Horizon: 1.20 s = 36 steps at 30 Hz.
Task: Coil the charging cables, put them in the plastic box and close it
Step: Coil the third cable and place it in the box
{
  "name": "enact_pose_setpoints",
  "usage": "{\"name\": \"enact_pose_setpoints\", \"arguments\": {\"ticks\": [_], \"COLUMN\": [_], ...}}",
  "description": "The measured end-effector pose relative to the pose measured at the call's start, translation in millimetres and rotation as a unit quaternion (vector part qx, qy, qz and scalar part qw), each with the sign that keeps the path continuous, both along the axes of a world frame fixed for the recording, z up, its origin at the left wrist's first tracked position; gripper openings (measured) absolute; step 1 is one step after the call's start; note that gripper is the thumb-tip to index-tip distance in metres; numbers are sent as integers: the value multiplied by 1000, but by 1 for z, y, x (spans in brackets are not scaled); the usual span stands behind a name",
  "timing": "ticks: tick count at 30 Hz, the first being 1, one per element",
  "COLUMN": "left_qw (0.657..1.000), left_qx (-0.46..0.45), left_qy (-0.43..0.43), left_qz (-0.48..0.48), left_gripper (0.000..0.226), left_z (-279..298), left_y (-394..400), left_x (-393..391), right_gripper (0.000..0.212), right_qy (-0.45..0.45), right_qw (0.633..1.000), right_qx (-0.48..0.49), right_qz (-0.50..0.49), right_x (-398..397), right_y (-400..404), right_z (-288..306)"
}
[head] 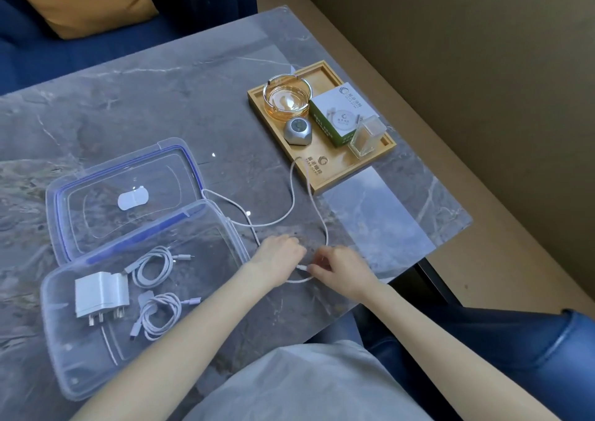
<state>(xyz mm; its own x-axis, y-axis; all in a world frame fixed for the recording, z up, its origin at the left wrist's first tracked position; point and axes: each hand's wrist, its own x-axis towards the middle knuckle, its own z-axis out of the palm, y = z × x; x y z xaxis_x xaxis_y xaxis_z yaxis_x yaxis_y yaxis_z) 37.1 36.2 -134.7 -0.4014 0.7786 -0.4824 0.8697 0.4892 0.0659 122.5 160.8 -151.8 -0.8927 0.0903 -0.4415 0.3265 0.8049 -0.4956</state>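
A clear plastic box [58, 340] stands open at the near left of the table. Inside lie two coiled white cables [154, 264] [161, 319] and a white plug adapter [99, 295]. Its clear lid [80, 195] with a blue seal lies flat behind the box. A long white cable [291, 201] sprawls in loops on the table to the right of the box, reaching the wooden tray. My left hand [278, 255] and my right hand [339, 267] meet just right of the box, both pinching one end of this cable near its connector.
A wooden tray [325, 176] at the right holds a glass ashtray [286, 100], a small silver device [297, 131], a green-and-white carton [341, 114] and a clear toothpick holder [367, 135]. The table's right edge runs close by. A blue sofa with an orange cushion [83, 2] lies beyond.
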Motion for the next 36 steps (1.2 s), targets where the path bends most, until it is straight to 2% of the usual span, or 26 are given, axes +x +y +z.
{"name": "enact_pose_setpoints", "arguments": {"ticks": [5, 7, 11, 13, 15, 17, 20, 21, 24, 25, 26, 27, 29, 30, 32, 34, 36], "left_qw": [997, 993, 977, 951, 903, 857, 785, 740, 557, 506, 469, 445, 418, 405, 380, 360, 359], "left_qx": [26, 54, 145, 217, 306, 381, 458, 489, 570, 590, 606, 618, 634, 639, 643, 637, 635], "left_qy": [-25, -34, -47, -101, -164, -189, -253, -305, -479, -515, -538, -550, -557, -558, -554, -549, -528], "left_qz": [68, 98, 147, 196, 253, 290, 332, 346, 368, 362, 353, 344, 336, 342, 367, 404, 435], "left_gripper": [22, 19, 7, 13, 17, 17, 26, 28, 29, 28, 28, 29, 30, 30, 30, 30, 28], "left_z": [14, 18, 24, 31, 42, 57, 78, 86, 112, 120, 128, 135, 148, 152, 157, 158, 160], "left_y": [-7, -12, -24, -28, -32, -36, -42, -44, -52, -56, -59, -63, -73, -79, -90, -99, -106], "left_x": [-7, -12, -23, -28, -31, -31, -31, -30, -28, -28, -28, -29, -32, -33, -37, -39, -38], "right_gripper": [1, 8, 8, 11, 15, 23, 38, 42, 49, 49, 47, 44, 31, 30, 42, 45, 44], "right_qy": [0, 13, 18, 24, 9, -25, -20, 17, 136, 152, 152, 150, 152, 150, 146, 156, 177], "right_qw": [983, 977, 983, 991, 997, 994, 993, 995, 986, 976, 966, 958, 937, 923, 906, 918, 948], "right_qx": [-94, -95, -75, -30, 35, 104, 106, 77, -92, -156, -206, -245, -315, -354, -397, -365, -258], "right_qz": [-157, -188, -166, -127, -69, -26, -53, -54, -17, -17, -18, -16, -15, -15, -15, 3, 61], "right_x": [-14, -17, -23, -25, -28, -32, -42, -47, -60, -62, -63, -63, -62, -61, -59, -59, -60], "right_y": [11, 17, 21, 21, 18, 12, -2, -8, -33, -44, -55, -65, -81, -87, -95, -102, -106], "right_z": [7, 9, 10, 8, 8, 10, 27, 35, 70, 83, 94, 103, 115, 119, 125, 125, 120]}}
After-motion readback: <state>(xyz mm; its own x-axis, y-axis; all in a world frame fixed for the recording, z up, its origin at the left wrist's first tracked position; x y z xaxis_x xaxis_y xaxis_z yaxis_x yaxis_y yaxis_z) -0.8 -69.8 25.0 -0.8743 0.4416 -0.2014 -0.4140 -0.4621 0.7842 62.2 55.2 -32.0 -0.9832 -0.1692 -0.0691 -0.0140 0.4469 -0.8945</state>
